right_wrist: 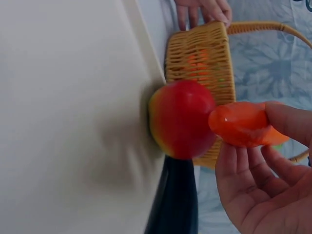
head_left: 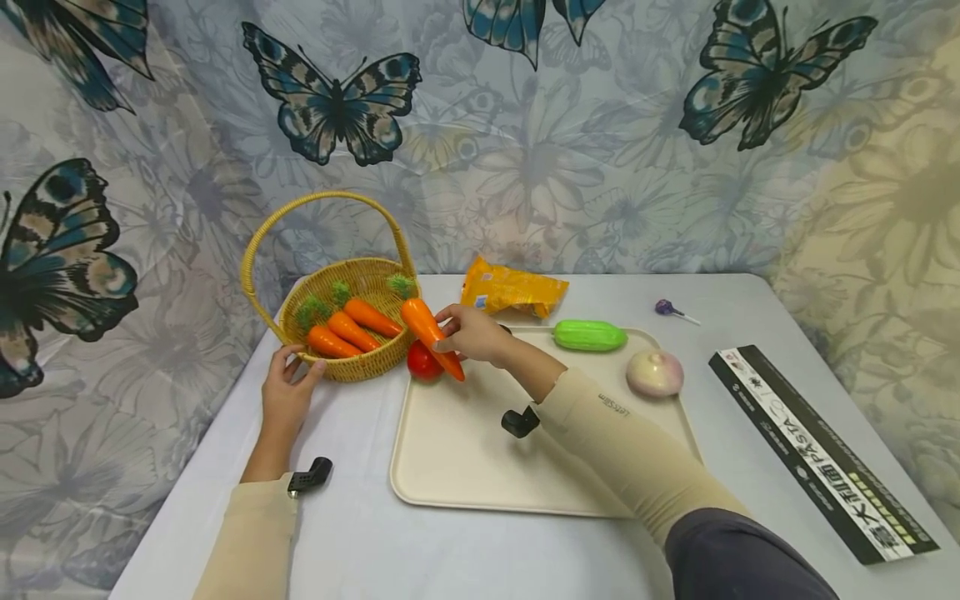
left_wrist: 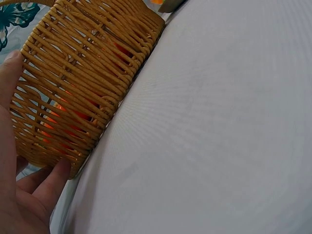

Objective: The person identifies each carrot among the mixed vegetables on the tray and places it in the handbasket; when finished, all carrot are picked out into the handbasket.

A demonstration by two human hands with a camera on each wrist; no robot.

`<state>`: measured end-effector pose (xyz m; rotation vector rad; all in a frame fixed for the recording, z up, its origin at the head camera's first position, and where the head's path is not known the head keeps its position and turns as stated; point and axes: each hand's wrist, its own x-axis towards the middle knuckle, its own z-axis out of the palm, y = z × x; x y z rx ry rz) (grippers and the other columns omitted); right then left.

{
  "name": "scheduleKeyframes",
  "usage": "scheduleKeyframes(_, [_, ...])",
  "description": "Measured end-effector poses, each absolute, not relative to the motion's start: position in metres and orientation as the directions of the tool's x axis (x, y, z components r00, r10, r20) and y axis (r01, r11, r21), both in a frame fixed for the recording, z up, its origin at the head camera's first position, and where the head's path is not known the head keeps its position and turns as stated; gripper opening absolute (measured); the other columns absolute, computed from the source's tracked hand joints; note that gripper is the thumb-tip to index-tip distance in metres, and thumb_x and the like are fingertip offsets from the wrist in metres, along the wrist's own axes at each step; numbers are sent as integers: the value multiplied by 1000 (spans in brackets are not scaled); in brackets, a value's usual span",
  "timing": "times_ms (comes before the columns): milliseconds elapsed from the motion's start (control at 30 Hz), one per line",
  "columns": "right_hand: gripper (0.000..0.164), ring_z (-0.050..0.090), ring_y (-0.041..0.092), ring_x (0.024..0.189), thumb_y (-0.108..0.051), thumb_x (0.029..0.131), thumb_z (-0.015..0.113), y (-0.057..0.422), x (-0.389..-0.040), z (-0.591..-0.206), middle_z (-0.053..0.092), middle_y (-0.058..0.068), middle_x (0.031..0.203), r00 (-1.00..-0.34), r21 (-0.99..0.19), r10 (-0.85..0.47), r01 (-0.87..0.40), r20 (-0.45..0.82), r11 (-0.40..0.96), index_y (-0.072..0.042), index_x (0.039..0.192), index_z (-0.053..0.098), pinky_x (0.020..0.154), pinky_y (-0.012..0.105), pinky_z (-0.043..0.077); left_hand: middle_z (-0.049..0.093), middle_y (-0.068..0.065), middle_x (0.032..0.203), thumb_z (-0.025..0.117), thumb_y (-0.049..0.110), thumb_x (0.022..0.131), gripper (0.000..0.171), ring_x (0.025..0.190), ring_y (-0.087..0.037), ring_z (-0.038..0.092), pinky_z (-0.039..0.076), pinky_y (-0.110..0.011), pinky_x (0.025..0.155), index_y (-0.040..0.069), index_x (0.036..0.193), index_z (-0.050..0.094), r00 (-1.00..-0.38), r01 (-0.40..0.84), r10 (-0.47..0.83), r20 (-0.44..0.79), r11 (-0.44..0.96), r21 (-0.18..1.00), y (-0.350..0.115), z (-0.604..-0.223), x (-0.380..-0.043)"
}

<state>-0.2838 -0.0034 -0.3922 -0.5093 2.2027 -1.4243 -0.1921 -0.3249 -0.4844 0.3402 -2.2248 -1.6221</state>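
Note:
My right hand (head_left: pixel 477 335) pinches an orange carrot (head_left: pixel 423 323) with a green leafy top between thumb and fingers. It holds the carrot above the tray's left edge, beside the yellow wicker basket (head_left: pixel 360 372). Several carrots (head_left: pixel 348 331) lie inside the basket, tops toward the back. At the basket's near left side, my left hand (head_left: pixel 288 396) grips it, thumb up by the rim and fingertips low on the woven wall in the left wrist view. Under the held carrot sits a red and yellow fruit (right_wrist: pixel 183 119), with a long dark glossy thing (right_wrist: pixel 173 197) close to it.
A cream tray (head_left: pixel 480 467) bears a green ridged vegetable (head_left: pixel 590 335) and a pale purple onion (head_left: pixel 655 372). Behind it lies an orange packet (head_left: pixel 513 287). A lollipop (head_left: pixel 667 308) and a long black pasta box (head_left: pixel 817 454) lie to the right.

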Motion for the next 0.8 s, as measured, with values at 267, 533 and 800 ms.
scheduleKeyframes(267, [44,62,24,89,-7,86,74,-23,-306,-393,58,12,105,-828,-932,-542,-70,-144,355,-5,126,54,68,32,59,27,-3,156,73,28,89,61,139,-25,34,40,-44,105,7,137,43,-906,46,-389,168,302,952,-325,-485,-192])
scheduleKeyframes(533, [47,62,24,89,-9,85,75,-45,-328,-382,59,11,105,-839,-924,-535,-127,-93,360,-6,127,55,66,32,59,26,-3,156,73,28,89,62,139,-26,33,40,-44,105,7,138,43,-906,32,-395,153,295,955,-327,-486,-191])
scheduleKeyframes(800, [51,60,24,97,-10,88,73,-62,-350,-366,57,11,110,-813,-933,-574,-125,-98,337,-5,133,51,72,34,59,32,-5,152,74,28,89,59,137,-26,37,42,-43,104,5,135,45,-901,74,-386,197,312,947,-327,-486,-193])
